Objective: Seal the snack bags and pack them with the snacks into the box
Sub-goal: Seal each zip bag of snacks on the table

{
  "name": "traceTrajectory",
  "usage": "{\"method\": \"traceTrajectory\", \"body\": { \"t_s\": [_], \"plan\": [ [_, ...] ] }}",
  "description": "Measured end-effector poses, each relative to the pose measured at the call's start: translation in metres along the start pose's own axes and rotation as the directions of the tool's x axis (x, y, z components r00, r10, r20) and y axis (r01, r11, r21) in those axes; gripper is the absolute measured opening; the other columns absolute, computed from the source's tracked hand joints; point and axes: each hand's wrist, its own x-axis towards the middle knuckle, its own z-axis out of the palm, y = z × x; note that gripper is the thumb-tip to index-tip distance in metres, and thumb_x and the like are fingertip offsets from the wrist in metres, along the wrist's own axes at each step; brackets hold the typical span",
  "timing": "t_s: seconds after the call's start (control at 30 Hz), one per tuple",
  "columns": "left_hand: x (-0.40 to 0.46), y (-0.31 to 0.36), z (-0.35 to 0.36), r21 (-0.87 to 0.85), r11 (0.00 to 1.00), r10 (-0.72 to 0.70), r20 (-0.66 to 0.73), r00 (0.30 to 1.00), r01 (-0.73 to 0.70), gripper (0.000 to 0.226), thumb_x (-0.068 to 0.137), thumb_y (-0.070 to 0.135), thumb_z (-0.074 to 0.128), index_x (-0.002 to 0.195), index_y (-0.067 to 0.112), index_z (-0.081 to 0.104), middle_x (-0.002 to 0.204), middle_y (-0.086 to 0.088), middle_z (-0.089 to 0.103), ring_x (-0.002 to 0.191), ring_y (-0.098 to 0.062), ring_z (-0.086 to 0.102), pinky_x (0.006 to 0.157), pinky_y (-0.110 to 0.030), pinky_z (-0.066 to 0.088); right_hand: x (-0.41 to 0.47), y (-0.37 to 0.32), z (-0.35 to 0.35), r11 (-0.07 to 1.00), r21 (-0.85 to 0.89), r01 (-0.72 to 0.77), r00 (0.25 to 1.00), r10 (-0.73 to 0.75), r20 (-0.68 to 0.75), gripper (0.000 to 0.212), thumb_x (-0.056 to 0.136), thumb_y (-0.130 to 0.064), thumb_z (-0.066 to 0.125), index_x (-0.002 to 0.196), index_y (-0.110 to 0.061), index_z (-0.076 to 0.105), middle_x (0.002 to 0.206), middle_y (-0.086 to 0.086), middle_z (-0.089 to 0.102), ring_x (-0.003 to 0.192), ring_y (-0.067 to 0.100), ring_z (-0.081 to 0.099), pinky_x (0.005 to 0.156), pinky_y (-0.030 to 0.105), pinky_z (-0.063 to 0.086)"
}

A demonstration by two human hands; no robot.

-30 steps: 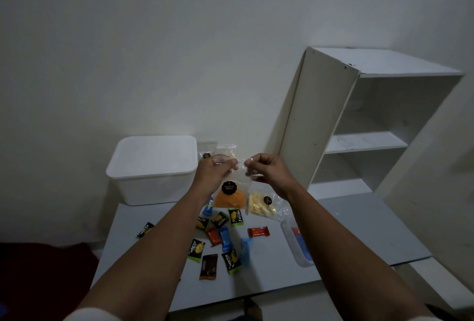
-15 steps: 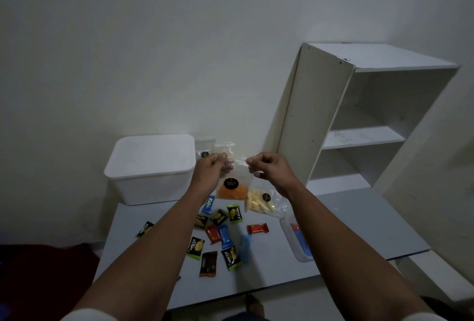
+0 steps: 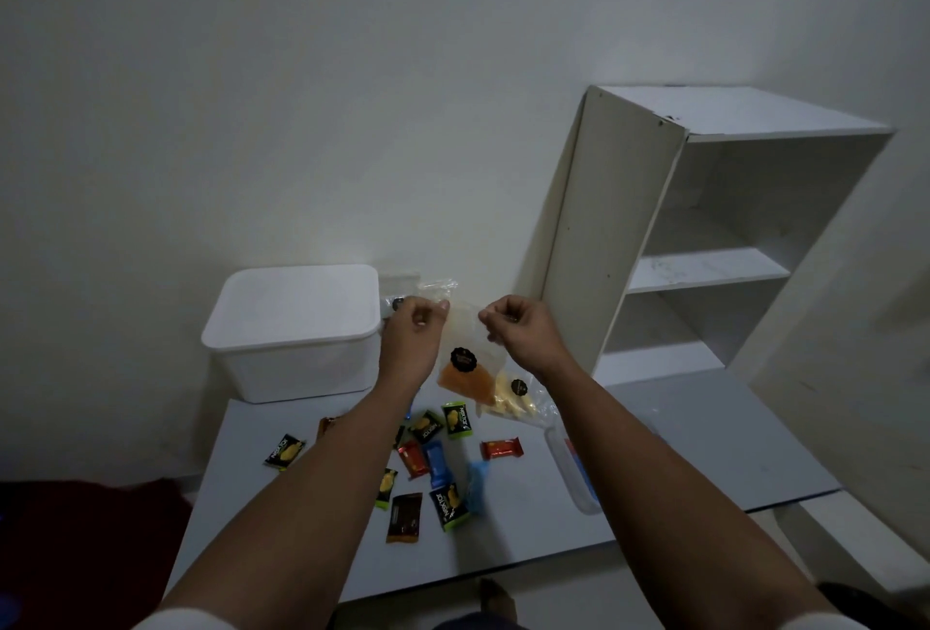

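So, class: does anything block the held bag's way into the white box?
Yes. The lid sits closed on the white box. Both hands, left hand and right hand, pinch the bag of orange snack.

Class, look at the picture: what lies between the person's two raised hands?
In the head view, the top edge of the clear snack bag spans from left hand to right hand.
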Motion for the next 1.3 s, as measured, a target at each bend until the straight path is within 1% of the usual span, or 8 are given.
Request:
{"method": "traceTrajectory", "body": {
  "t_s": [0.1, 0.23, 0.53, 0.73, 0.97, 1.07, 1.13, 1.3],
  "plan": [
    [0.0, 0.005, 0.007, -0.001, 0.999, -0.047, -0.019, 0.999, 0.047, 0.035, 0.099, 0.045, 0.059, 0.089, 0.011, 0.06, 0.082, -0.004, 0.069, 0.076, -0.02, 0.069, 0.076, -0.039, 0.055, -0.002, -0.002, 0.006, 0.996, -0.059, 0.065, 0.997, -0.067, -0.037, 0.013, 0.093, -0.017, 0.071, 0.083, -0.009, 0.071, 0.076, 0.005, 0.071, 0.071, 0.013, 0.068, 0.073, 0.038, 0.058],
    [-0.002, 0.014, 0.014, -0.185, 0.962, -0.166, 0.196, 0.966, 0.202, 0.046, 0.1, 0.045, 0.056, 0.098, 0.001, 0.067, 0.087, -0.017, 0.072, 0.083, -0.031, 0.073, 0.084, -0.046, 0.063, -0.014, -0.012, 0.01, 0.977, -0.107, 0.185, 0.983, -0.182, 0.037, 0.013, 0.095, -0.019, 0.07, 0.093, -0.008, 0.075, 0.085, 0.005, 0.076, 0.078, 0.01, 0.07, 0.067, 0.013, 0.052],
    [0.001, 0.022, 0.009, -0.151, 0.98, -0.092, 0.227, 0.969, 0.128, 0.025, 0.102, 0.017, 0.04, 0.086, 0.012, 0.059, 0.098, -0.027, 0.064, 0.085, -0.026, 0.062, 0.086, -0.053, 0.058, -0.015, -0.015, 0.011, 0.987, 0.079, 0.136, 0.987, -0.142, 0.075, 0.02, 0.092, -0.023, 0.076, 0.1, -0.004, 0.078, 0.091, 0.008, 0.078, 0.084, 0.012, 0.075, 0.075, 0.02, 0.058],
    [0.003, 0.021, 0.006, -0.117, 0.99, -0.053, 0.259, 0.965, 0.085, 0.028, 0.103, 0.022, 0.04, 0.086, 0.009, 0.057, 0.086, -0.017, 0.061, 0.083, -0.026, 0.063, 0.089, -0.053, 0.058, -0.011, -0.013, 0.013, 0.988, 0.138, 0.064, 0.993, -0.076, 0.086, 0.025, 0.096, -0.028, 0.07, 0.101, -0.004, 0.077, 0.094, 0.014, 0.078, 0.093, 0.026, 0.076, 0.083, 0.039, 0.064],
    [0.002, 0.018, 0.004, -0.034, 0.999, -0.03, 0.282, 0.959, 0.041, 0.041, 0.089, 0.052, 0.048, 0.076, 0.014, 0.053, 0.081, -0.019, 0.06, 0.085, -0.039, 0.066, 0.087, -0.06, 0.055, -0.004, -0.008, 0.008, 0.977, 0.201, -0.077, 0.985, 0.043, 0.167, 0.018, 0.095, -0.017, 0.069, 0.099, 0.0, 0.074, 0.095, 0.016, 0.076, 0.089, 0.019, 0.074, 0.08, 0.033, 0.061],
    [0.0, 0.022, 0.004, -0.007, 1.0, -0.009, 0.305, 0.952, 0.012, 0.03, 0.099, 0.033, 0.047, 0.076, 0.014, 0.053, 0.088, -0.026, 0.063, 0.088, -0.041, 0.068, 0.087, -0.055, 0.06, -0.002, -0.007, 0.007, 0.977, 0.194, -0.084, 0.981, 0.047, 0.189, 0.012, 0.095, -0.013, 0.068, 0.094, -0.001, 0.072, 0.089, 0.014, 0.073, 0.085, 0.018, 0.073, 0.076, 0.029, 0.06],
    [0.001, 0.022, 0.005, 0.01, 1.0, 0.024, 0.297, 0.955, -0.029, 0.032, 0.104, 0.018, 0.042, 0.073, 0.017, 0.049, 0.078, -0.013, 0.06, 0.079, -0.029, 0.065, 0.084, -0.052, 0.06, -0.002, -0.006, 0.007, 0.979, 0.186, -0.08, 0.982, 0.046, 0.182, 0.01, 0.095, -0.011, 0.067, 0.092, -0.002, 0.071, 0.088, 0.015, 0.071, 0.082, 0.019, 0.071, 0.072, 0.027, 0.059],
    [0.003, 0.017, 0.006, 0.089, 0.99, 0.082, 0.289, 0.954, -0.112, 0.036, 0.105, 0.024, 0.041, 0.07, 0.028, 0.048, 0.071, 0.0, 0.057, 0.072, -0.022, 0.061, 0.082, -0.057, 0.059, 0.001, -0.004, 0.012, 0.979, 0.187, -0.08, 0.993, 0.062, 0.101, 0.013, 0.092, -0.008, 0.068, 0.093, 0.005, 0.069, 0.087, 0.022, 0.069, 0.079, 0.021, 0.069, 0.07, 0.029, 0.059]
  ]
}}
